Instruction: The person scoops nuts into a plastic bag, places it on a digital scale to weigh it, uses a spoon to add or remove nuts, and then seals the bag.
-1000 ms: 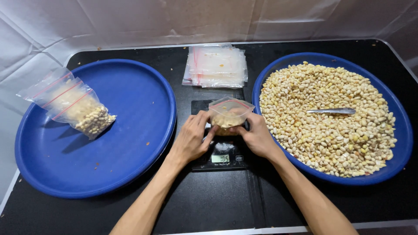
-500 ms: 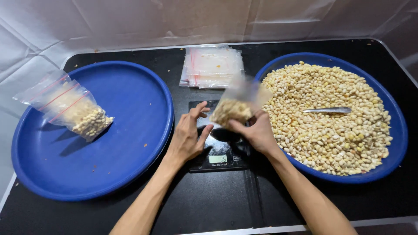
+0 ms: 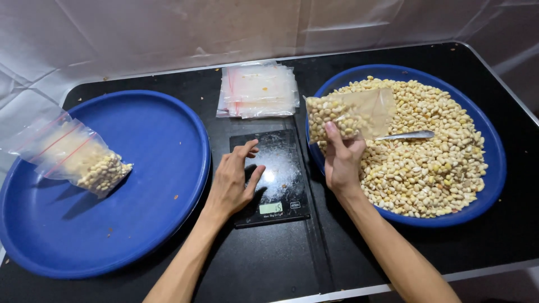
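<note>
The right hand (image 3: 341, 163) pinches a little clear bag of peanuts (image 3: 348, 115) tipped sideways over the full blue tray (image 3: 488, 185) by the table's right edge — so none spill — while the left hand (image 3: 233, 179), fingers spread, rests empty on the black scale (image 3: 275, 174).

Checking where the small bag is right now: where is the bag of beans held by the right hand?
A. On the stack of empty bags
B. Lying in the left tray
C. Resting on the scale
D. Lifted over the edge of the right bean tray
D: the right hand holds the bag up over the right tray's near edge, and the scale is bare.
</note>
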